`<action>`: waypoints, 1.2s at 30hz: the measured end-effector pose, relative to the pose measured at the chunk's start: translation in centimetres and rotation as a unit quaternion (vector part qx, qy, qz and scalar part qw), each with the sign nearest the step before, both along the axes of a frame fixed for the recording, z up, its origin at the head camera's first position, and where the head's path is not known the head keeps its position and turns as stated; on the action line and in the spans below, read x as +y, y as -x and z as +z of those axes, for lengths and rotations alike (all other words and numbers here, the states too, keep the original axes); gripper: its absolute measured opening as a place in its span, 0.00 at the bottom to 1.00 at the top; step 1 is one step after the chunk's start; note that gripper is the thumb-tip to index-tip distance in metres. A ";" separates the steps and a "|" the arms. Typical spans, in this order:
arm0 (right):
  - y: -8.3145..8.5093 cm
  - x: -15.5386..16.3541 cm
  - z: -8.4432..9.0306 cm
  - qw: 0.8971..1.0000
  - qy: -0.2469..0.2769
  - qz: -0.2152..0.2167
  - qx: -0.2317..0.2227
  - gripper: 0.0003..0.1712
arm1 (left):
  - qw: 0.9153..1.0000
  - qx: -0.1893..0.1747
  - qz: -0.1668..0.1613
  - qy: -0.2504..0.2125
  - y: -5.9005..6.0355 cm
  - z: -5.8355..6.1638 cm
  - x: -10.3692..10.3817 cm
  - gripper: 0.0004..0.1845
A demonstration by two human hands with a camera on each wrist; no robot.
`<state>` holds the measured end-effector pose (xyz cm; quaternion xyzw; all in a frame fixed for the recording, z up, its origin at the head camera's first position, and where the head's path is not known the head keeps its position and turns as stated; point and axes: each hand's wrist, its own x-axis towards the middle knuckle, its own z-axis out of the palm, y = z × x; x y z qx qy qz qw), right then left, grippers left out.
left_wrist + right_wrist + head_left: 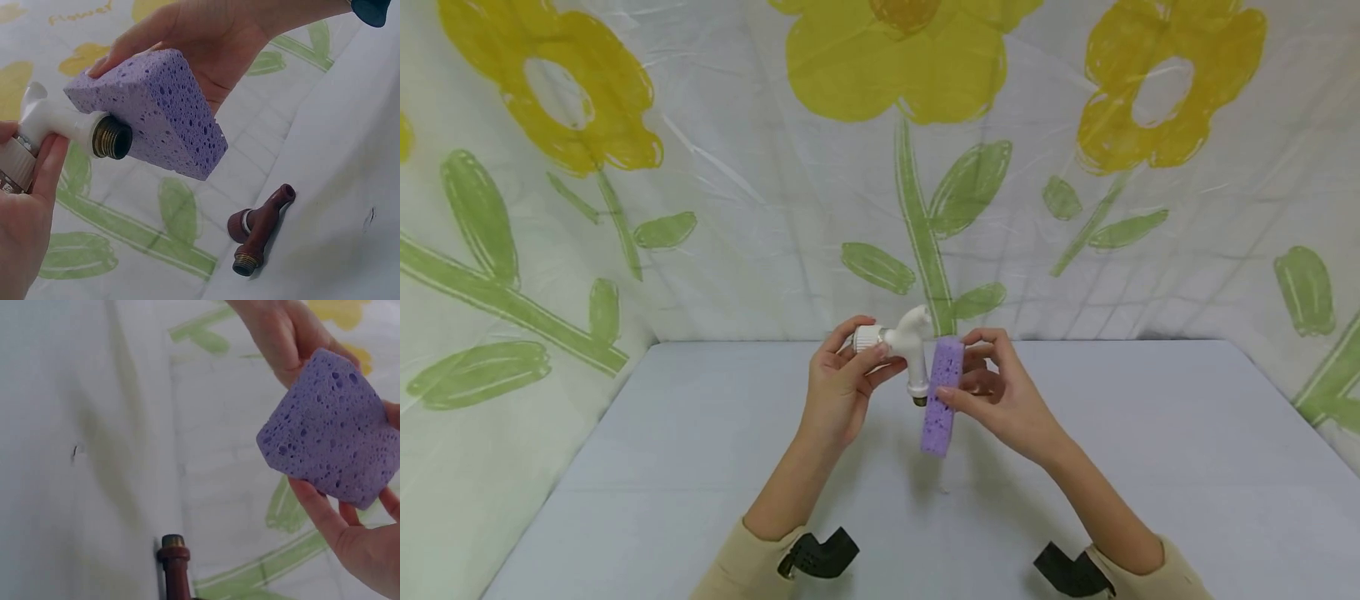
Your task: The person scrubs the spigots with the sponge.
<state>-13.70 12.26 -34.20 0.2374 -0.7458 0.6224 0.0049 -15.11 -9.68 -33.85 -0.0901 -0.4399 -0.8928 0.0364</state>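
Note:
My left hand (842,379) grips a white plastic tap (910,346) by its ribbed knob, fingers and thumb around it. The tap's brass-coloured threaded end (114,139) faces the sponge in the left wrist view. My right hand (1003,387) holds a purple sponge (943,396) by its edges, thumb on one side and fingers on the other. Dark pores cover the sponge, which stands on edge right beside the tap's body. In the right wrist view the sponge's broad face (331,428) hides the white tap. Both hands are raised over the table.
A dark red-brown tap (259,231) with a threaded end lies on the white table (715,417), mostly hidden behind my right hand in the head view. Behind the table hangs a sheet (737,250) printed with yellow flowers and green stems.

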 end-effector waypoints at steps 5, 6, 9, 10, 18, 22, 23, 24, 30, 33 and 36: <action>0.1 0.2 -0.1 1.000 -0.004 -0.003 0.003 0.33 | 1.000 0.019 -0.018 0.011 -0.1 0.0 -0.1 0.24; 0.1 0.2 -0.1 1.000 -0.005 0.001 0.005 0.33 | 0.999 0.023 -0.023 0.016 -0.1 0.0 -0.2 0.24; 0.1 0.2 -0.1 1.000 -0.011 0.015 0.008 0.33 | 0.998 0.035 -0.039 0.033 0.0 -0.1 -0.4 0.25; 0.1 0.2 -0.1 1.000 -0.012 0.018 0.009 0.33 | 0.997 0.042 -0.045 0.039 0.0 -0.1 -0.5 0.25; 0.4 0.5 -0.1 0.999 0.014 0.050 0.002 0.28 | 0.988 0.100 -0.110 0.043 0.5 -0.6 -1.4 0.27; 0.5 0.6 -0.1 0.996 0.040 0.075 0.007 0.26 | 0.985 0.107 -0.126 0.055 0.6 -0.7 -1.6 0.37; 0.4 0.7 -0.1 0.996 0.042 0.079 0.010 0.26 | 0.985 0.107 -0.125 0.057 0.6 -0.7 -1.7 0.37; 0.4 0.7 -0.1 0.996 0.043 0.083 0.013 0.27 | 0.985 0.106 -0.123 0.059 0.6 -0.7 -1.7 0.36; 0.4 0.8 0.0 0.995 0.036 0.089 0.019 0.27 | 0.985 0.106 -0.121 0.063 0.8 -0.9 -1.9 0.22; 0.4 0.7 0.0 0.995 0.035 0.088 0.027 0.28 | 0.982 0.114 -0.132 0.077 0.8 -0.8 -2.0 0.19; 0.5 0.7 0.0 0.995 0.035 0.086 0.032 0.28 | 0.978 0.116 -0.144 0.093 0.6 -0.8 -2.0 0.20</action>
